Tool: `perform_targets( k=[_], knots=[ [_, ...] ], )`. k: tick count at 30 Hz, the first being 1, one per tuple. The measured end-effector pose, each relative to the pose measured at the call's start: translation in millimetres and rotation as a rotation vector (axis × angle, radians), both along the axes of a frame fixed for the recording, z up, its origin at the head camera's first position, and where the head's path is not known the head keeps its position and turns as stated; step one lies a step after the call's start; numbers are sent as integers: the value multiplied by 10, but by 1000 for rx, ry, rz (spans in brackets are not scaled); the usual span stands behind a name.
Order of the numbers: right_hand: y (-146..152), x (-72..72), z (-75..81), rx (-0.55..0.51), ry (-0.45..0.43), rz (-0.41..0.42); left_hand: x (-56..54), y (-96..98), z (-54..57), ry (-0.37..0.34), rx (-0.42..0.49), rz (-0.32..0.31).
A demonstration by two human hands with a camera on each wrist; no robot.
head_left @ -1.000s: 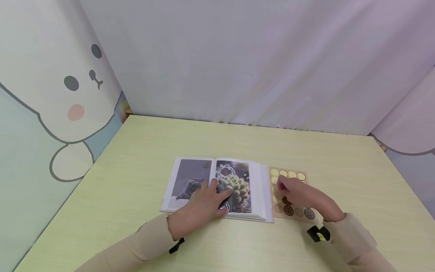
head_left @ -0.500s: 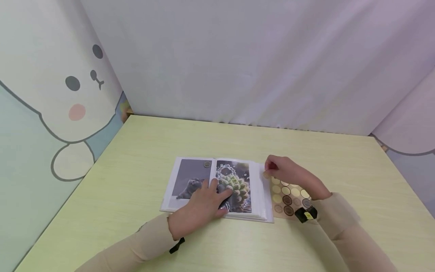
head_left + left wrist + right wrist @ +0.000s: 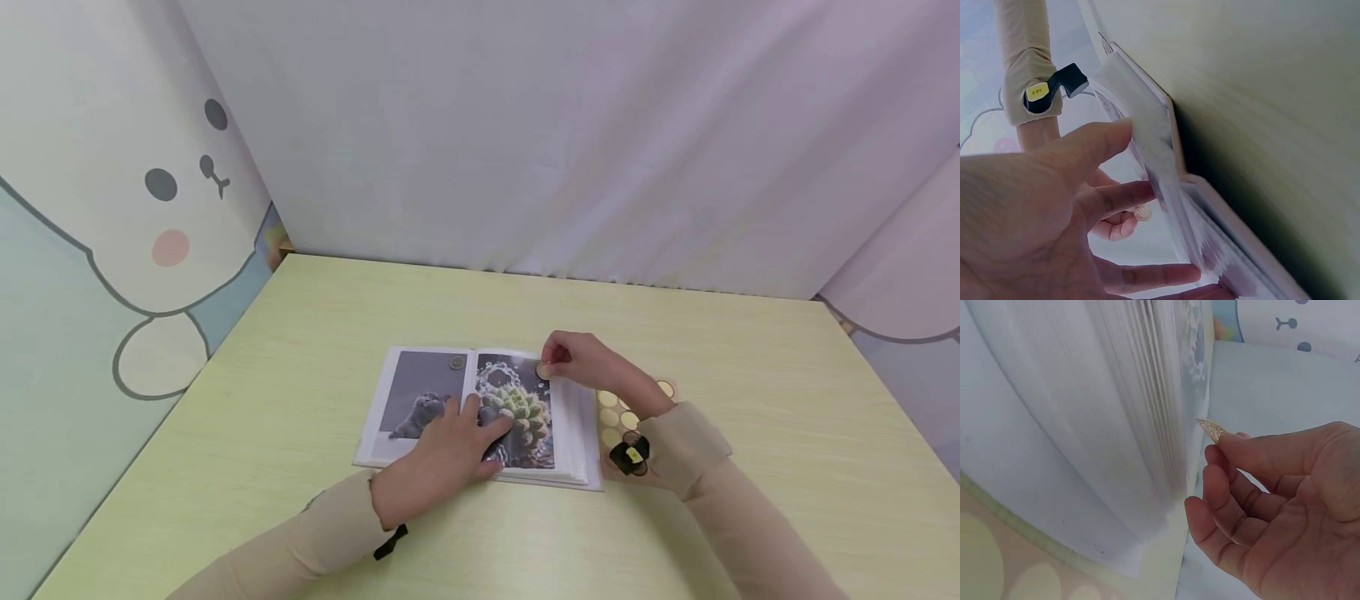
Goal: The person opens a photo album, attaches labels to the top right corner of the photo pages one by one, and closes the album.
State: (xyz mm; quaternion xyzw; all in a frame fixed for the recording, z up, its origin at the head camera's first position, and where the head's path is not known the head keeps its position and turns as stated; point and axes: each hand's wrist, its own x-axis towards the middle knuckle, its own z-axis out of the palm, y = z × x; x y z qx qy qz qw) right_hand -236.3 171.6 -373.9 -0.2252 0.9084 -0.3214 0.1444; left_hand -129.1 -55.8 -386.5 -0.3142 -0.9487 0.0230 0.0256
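An open photo album (image 3: 375, 454) lies on the table, a cat photo on its left page and a succulent photo (image 3: 517, 408) on its right. My left hand (image 3: 442, 454) rests across the middle of the album with fingers spread, touching the pages. Between thumb and finger, my right hand (image 3: 588, 362) pinches a round gold sticker (image 3: 1211, 430) at the upper right corner of the succulent photo. A similar round sticker (image 3: 456, 363) sits at the cat photo's upper right. The sticker sheet (image 3: 609, 417) lies right of the album, partly hidden under my right forearm.
The pale wooden table (image 3: 337, 308) extends around the album. Behind it hangs a white curtain (image 3: 480, 142), and a cartoon-printed cloth (image 3: 97, 275) covers the left side. Each sleeve cuff carries a black wrist device (image 3: 630, 455).
My right hand has lifted a round sticker off the sheet and carried it left to the top corner of the succulent photo. The left hand has stayed in place.
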Motion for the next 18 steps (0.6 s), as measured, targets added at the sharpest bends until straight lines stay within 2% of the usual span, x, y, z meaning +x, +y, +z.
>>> perform_targets(
  k=[7,18],
  knots=[
    [-82,-65,-65,33,18,16,-5,4,-4,-16,5,7],
    [-115,-96,-92,56,6,-10,-6,-3,-16,17,-6,2]
  ],
)
